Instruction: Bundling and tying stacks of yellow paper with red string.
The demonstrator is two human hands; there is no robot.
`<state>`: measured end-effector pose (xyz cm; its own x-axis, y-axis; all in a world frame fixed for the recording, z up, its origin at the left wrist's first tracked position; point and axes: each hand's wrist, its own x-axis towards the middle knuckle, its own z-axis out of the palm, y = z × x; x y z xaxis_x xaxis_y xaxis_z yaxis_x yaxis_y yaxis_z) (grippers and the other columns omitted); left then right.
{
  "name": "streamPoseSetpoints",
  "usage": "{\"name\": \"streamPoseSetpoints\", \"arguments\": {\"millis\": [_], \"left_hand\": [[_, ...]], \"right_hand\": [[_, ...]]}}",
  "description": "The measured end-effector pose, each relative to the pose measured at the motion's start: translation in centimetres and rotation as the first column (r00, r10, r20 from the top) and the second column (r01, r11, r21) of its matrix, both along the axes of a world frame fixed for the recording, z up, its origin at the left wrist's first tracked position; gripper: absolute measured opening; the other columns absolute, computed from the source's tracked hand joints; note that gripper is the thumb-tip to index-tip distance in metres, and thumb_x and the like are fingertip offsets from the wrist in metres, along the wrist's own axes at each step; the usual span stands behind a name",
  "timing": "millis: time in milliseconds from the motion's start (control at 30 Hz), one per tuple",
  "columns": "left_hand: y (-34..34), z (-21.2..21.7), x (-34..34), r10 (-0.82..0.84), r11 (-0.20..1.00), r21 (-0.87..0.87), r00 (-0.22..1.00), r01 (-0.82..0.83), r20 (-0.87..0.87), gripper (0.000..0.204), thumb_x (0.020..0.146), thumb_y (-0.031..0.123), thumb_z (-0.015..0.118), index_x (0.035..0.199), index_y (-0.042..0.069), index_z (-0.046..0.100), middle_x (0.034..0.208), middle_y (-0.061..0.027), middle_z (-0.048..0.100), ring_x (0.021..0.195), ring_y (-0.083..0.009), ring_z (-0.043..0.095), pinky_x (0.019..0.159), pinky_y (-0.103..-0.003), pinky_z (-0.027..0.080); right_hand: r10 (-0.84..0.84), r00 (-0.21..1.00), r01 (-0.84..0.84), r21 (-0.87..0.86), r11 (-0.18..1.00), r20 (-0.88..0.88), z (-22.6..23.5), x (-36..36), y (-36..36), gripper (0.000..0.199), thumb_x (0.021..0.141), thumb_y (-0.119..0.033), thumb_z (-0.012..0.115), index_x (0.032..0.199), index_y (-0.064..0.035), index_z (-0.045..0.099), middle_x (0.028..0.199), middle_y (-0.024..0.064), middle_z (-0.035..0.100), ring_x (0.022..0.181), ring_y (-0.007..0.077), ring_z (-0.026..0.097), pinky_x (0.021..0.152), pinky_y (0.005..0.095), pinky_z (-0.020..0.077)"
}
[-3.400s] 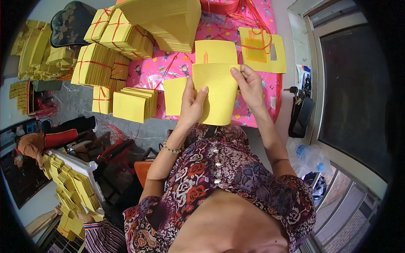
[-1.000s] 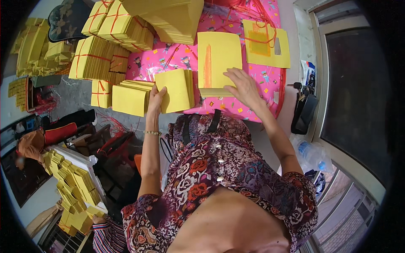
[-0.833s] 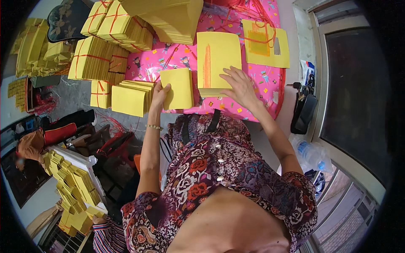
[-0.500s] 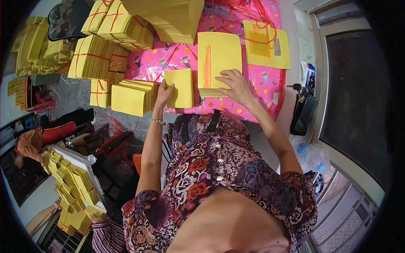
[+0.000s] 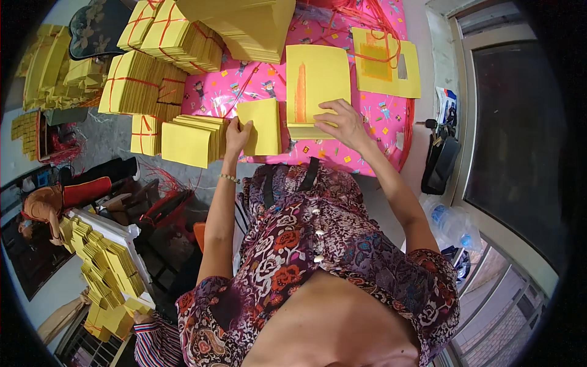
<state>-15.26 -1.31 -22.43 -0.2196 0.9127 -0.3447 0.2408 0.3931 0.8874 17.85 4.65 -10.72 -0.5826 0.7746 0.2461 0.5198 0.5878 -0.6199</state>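
Observation:
My left hand (image 5: pixel 237 136) is at the left edge of a small stack of folded yellow paper (image 5: pixel 262 127), thumb and fingers apart against its side. To the right, my right hand (image 5: pixel 342 125) rests open, fingers spread, over the lower right corner of a taller stack of yellow paper sheets (image 5: pixel 327 76). An orange stripe runs down the top sheet of that stack. Left of my left hand stand several folded yellow paper pieces (image 5: pixel 186 144) in a leaning row.
Yellow bundles tied with red string (image 5: pixel 131 82) line the left of the pink patterned table cover (image 5: pixel 214 90). A yellow sheet with an orange patch (image 5: pixel 406 88) lies at the right under red strings. A co-worker in brown (image 5: pixel 43 205) is beside another paper-laden table at the left.
My right hand has shifted slightly over the stack's lower corner. My left hand stays at the small stack. The co-worker's arm at the left now reaches toward the yellow paper there.

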Motion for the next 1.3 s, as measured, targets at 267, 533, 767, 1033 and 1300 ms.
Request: {"name": "streamPoseSetpoints", "arguments": {"millis": [267,533,767,1033,1300], "left_hand": [[-0.6,2.7,2.4,0.133,0.972,0.236,0.868,-0.019,-0.478,0.042,0.082,0.018,0.064,0.116,-0.003,0.052,0.095,-0.0197,0.057,0.085,-0.0345,0.056,0.076,-0.042,0.045],[0.5,5.9,6.8,0.052,0.952,0.296,0.993,-0.082,0.106,0.028,0.091,0.015,0.056,0.114,0.000,0.054,0.097,-0.0122,0.062,0.084,-0.0221,0.060,0.073,-0.033,0.049],[1.2,9.8,11.4,-0.010,0.996,0.080,0.795,-0.049,0.606,0.030,0.097,0.019,0.051,0.120,0.001,0.046,0.094,-0.0091,0.065,0.084,-0.0156,0.064,0.073,-0.027,0.053],[1.2,9.4,11.9,0.020,0.993,0.075,0.766,-0.089,0.643,0.034,0.096,0.017,0.053,0.122,0.001,0.040,0.094,-0.0103,0.064,0.086,-0.0157,0.064,0.074,-0.026,0.052],[1.2,9.2,11.7,-0.033,0.991,0.120,0.764,-0.058,0.645,0.035,0.096,0.015,0.053,0.124,0.000,0.040,0.091,-0.0094,0.064,0.082,-0.0140,0.062,0.072,-0.025,0.051]], "right_hand": [[-0.067,0.994,0.063,-0.054,0.997,-0.085,-0.5,-0.2,-0.2,0.011,0.079,-0.019,0.070,0.085,-0.0101,0.072,0.100,0.0060,0.062,0.100,0.0235,0.054,0.086,0.0360,0.0436],[-0.112,0.984,0.086,-0.177,0.981,-0.141,-0.6,-0.3,0.0,0.013,0.081,-0.020,0.068,0.078,-0.0070,0.066,0.099,0.0062,0.062,0.099,0.0245,0.054,0.087,0.0370,0.0411],[-0.136,0.979,0.103,-0.210,0.972,-0.153,-0.8,-0.2,0.1,0.013,0.081,-0.019,0.067,0.078,-0.0064,0.065,0.097,0.0059,0.063,0.099,0.0245,0.054,0.087,0.0366,0.0411],[-0.129,0.979,0.097,-0.195,0.976,-0.160,-1.0,-0.1,0.2,0.012,0.080,-0.018,0.067,0.078,-0.0063,0.066,0.096,0.0056,0.063,0.098,0.0244,0.054,0.086,0.0364,0.0416],[-0.123,0.979,0.089,-0.194,0.977,-0.166,-1.1,-0.1,0.2,0.013,0.080,-0.019,0.068,0.077,-0.0060,0.066,0.096,0.0056,0.063,0.097,0.0244,0.054,0.086,0.0366,0.0417]]}}
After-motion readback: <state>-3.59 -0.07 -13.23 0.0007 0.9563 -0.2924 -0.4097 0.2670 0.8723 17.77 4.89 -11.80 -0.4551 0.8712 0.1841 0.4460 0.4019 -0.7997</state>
